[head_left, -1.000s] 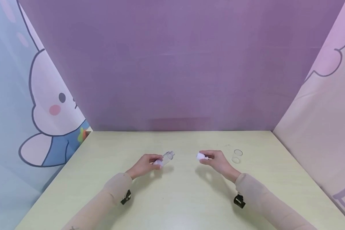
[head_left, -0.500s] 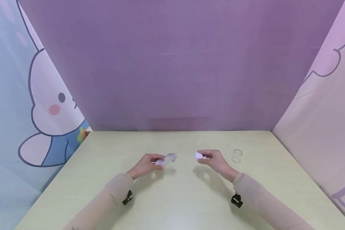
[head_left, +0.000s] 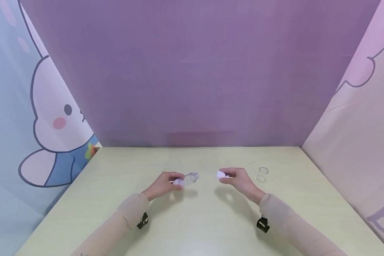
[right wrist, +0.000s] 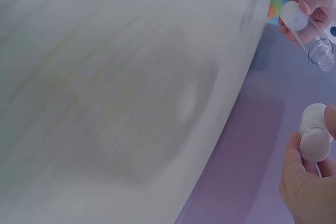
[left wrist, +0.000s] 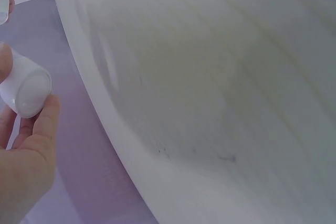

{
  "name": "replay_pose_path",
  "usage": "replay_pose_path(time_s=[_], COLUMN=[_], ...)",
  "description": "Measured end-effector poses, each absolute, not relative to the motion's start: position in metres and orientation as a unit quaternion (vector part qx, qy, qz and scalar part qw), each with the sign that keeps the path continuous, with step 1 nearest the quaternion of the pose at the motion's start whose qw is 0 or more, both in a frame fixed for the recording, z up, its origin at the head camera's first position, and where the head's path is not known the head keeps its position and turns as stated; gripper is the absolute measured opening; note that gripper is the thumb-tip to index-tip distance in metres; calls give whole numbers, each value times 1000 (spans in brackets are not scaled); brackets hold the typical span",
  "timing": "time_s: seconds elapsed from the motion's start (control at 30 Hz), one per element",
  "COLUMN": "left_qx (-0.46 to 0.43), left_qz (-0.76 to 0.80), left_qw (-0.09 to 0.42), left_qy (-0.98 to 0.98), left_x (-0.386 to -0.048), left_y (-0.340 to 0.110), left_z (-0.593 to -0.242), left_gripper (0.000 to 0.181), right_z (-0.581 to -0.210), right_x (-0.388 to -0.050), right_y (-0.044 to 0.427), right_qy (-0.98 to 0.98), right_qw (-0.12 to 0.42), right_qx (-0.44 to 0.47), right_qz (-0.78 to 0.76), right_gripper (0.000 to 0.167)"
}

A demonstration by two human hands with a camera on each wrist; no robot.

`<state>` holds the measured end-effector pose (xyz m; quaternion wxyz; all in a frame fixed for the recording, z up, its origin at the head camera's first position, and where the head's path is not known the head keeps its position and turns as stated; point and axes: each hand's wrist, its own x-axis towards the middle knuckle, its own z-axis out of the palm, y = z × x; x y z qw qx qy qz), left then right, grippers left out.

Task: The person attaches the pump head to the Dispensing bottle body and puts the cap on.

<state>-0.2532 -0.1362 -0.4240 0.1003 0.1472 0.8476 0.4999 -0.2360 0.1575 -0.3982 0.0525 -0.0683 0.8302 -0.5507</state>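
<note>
My left hand (head_left: 164, 184) grips the white lower end of a small clear bottle (head_left: 190, 179). The bottle tilts so its bare threaded neck (right wrist: 326, 61) points to the right. In the left wrist view the bottle's round white base (left wrist: 32, 94) faces the camera between thumb and fingers. My right hand (head_left: 240, 180) pinches a white pump head (head_left: 222, 175) between thumb and fingers. Its rounded white end (right wrist: 315, 145) shows in the right wrist view. A gap separates bottle and pump head, both held above the table. Behind the right hand stands a clear cylindrical cap (head_left: 262, 174).
Pale wood-look table (head_left: 192, 220) lies under both hands. A purple cloth (head_left: 198, 71) closes off the back, and printed curtains (head_left: 12, 142) flank the sides. Small dark marks (head_left: 252, 163) lie on the table near the clear cap.
My left hand has shifted slightly right, and the bottle has tipped closer to level. My right hand has moved a little left with the pump head. The clear cap stays put.
</note>
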Motion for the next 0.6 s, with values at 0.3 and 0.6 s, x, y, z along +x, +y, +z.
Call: replay_pose_path(time_s=[0.3,0.6], left_qx=[140,140], left_qz=[504,503], left_qw=[105,106], left_qy=[846,846], left_x=[-254,-252], left_y=[-134,-129], left_z=[-425,-425], left_gripper=[36,37], right_z=[-395,-398], right_x=[-234,-231], right_y=[156,154], right_qy=[827,815], right_qw=[57,62], right_qx=[-63,-64], right_qz=[-556,-572], right_gripper=[40,40])
